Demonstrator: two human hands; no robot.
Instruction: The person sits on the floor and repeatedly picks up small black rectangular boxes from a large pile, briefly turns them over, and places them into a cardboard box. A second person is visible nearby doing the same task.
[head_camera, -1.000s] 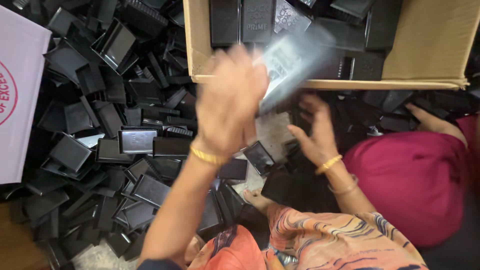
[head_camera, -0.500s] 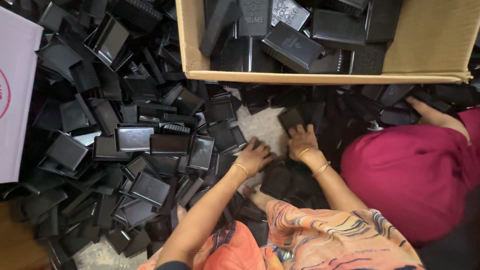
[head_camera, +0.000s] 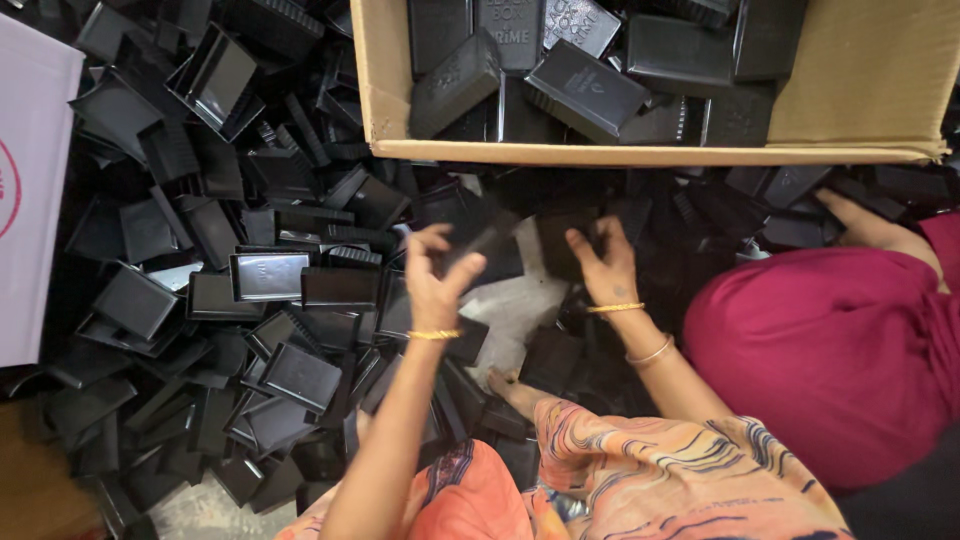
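We see the floor (head_camera: 520, 310) almost wholly buried under a heap of black plastic trays (head_camera: 270, 275), loose and lying at every angle, with only a pale patch of bare floor showing between the 2 arms. Across the top sits a cardboard box (head_camera: 385, 90), open, with a fair number of black trays already lying inside it (head_camera: 585, 85), though brown wall still shows bare on its right side. By our reckoning the work is early to middling: far more pieces lie loose outside than in the box.

At the right a person in magenta cloth (head_camera: 820, 350) sits close by, a bare foot (head_camera: 865, 225) resting among the trays. A white carton (head_camera: 30, 190) stands at the left edge.

Our left hand (head_camera: 435, 280) is raised just above the pile, fingers curled around a dark tray (head_camera: 480, 245) that looks blurred, so we judge it held but cannot vouch for how firmly. Our right hand (head_camera: 600, 265) lies lower, fingers spread and pressed onto a black piece (head_camera: 565, 245) just below the box's front wall; whether it grips that piece we cannot tell.
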